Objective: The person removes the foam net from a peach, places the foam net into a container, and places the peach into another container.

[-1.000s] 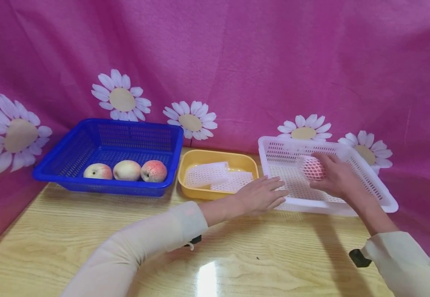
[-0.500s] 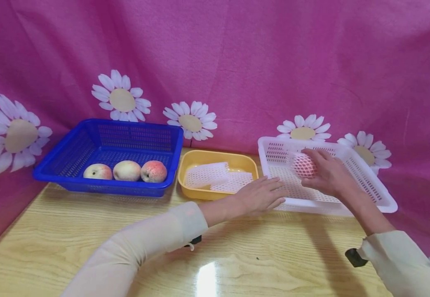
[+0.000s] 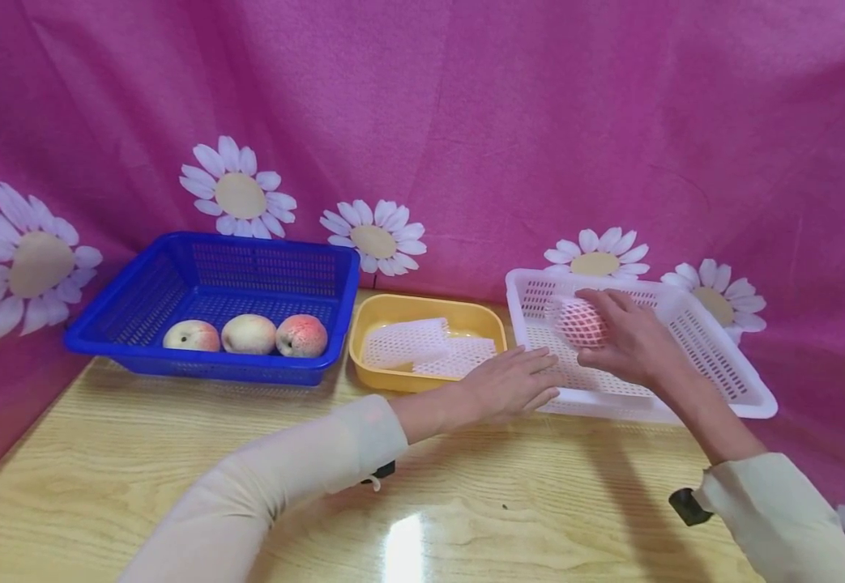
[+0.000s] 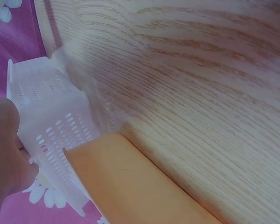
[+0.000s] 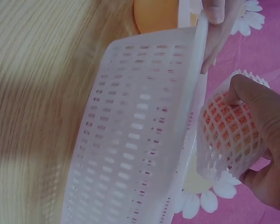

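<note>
A peach in a white foam net sleeve (image 3: 581, 325) is gripped by my right hand (image 3: 629, 336) over the white basket (image 3: 739, 364). In the right wrist view, thumb and fingers curl round the netted peach (image 5: 231, 123), its red skin showing through the mesh. My left hand (image 3: 505, 382) lies with straight, spread fingers at the basket's front left corner, holding nothing. Beside it, the yellow tray (image 3: 429, 306) bears flat foam net sleeves (image 3: 407, 342). In the left wrist view the left hand (image 4: 9, 154) shows close to the white basket (image 4: 51, 107).
On the left stands a blue basket (image 3: 203, 366) with three peaches (image 3: 249, 334) along its front. A pink curtain (image 3: 466, 121) with daisies hangs behind the wooden table (image 3: 509, 502). The yellow tray sits between the two baskets.
My right hand has moved left over the white basket, carrying the netted peach. The left hand stays nearly where it was.
</note>
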Demonstrator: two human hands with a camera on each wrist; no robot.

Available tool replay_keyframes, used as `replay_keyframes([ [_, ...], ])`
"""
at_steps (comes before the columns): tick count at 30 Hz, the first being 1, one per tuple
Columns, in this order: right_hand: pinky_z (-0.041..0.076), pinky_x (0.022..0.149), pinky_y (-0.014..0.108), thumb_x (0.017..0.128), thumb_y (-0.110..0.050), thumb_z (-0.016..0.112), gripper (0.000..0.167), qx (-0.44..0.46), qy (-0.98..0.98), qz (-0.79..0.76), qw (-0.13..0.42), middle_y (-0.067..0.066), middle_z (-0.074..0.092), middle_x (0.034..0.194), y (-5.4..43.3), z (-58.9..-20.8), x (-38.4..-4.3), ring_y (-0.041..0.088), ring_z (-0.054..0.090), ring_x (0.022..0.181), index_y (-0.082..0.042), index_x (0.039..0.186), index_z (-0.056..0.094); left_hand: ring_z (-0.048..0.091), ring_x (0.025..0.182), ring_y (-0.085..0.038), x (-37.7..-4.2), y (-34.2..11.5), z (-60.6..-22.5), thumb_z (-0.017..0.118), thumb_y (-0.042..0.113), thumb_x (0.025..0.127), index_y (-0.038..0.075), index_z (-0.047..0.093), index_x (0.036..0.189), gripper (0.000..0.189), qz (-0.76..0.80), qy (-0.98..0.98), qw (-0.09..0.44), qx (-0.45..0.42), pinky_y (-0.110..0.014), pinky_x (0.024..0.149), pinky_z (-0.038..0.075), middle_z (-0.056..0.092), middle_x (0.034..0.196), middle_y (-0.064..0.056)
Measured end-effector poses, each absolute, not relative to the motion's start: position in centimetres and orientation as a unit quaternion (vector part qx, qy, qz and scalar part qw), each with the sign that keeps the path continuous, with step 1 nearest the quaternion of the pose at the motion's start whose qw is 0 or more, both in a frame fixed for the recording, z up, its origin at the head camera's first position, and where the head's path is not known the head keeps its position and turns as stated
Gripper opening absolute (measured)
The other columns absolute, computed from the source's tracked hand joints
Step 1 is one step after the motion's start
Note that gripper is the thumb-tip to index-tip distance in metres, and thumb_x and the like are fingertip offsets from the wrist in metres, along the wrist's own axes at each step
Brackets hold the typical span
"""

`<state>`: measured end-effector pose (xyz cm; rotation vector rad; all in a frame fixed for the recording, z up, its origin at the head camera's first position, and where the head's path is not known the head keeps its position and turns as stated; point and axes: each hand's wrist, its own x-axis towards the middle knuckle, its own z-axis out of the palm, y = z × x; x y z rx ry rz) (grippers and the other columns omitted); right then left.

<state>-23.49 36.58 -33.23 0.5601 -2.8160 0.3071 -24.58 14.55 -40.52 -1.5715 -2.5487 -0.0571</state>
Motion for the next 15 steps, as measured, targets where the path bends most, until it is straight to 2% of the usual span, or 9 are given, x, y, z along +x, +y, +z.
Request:
replay_keyframes([
  [8,0.046,0.085,0.065,0.068,-0.019,0.084,0.084,0.204,-0.963,0.104,0.140,0.027,0.051,0.133,35.6,-33.0,-23.6,0.051,0.056,0.106,-0.010,0.142,0.045,0.028,0.146,-0.023,-24.7,13.4,-40.5,0.034,0.035,0.110,0.020,0.049,0.148,0.044,-0.080,-0.847,0.081,-0.520,-0.034,0.119,0.020,0.038,0.157,-0.008],
  [11,0.047,0.084,0.063,0.067,-0.019,0.085,0.084,0.213,-0.960,0.102,0.149,0.026,0.053,0.131,35.4,-33.0,-23.7,0.047,0.058,0.099,-0.010,0.142,0.046,0.032,0.145,-0.024,-24.9,12.9,-40.2,0.037,0.033,0.109,0.018,0.050,0.148,0.044,-0.097,-0.844,0.103,-0.518,-0.033,0.118,0.022,0.040,0.155,-0.010],
  [15,0.046,0.083,0.062,0.067,-0.018,0.084,0.083,0.223,-0.956,0.098,0.160,0.025,0.054,0.128,34.9,-32.9,-23.9,0.042,0.060,0.093,-0.009,0.141,0.048,0.033,0.144,-0.024,-25.3,12.0,-39.9,0.037,0.032,0.109,0.015,0.048,0.149,0.044,-0.108,-0.843,0.128,-0.511,-0.031,0.118,0.021,0.041,0.154,-0.012],
])
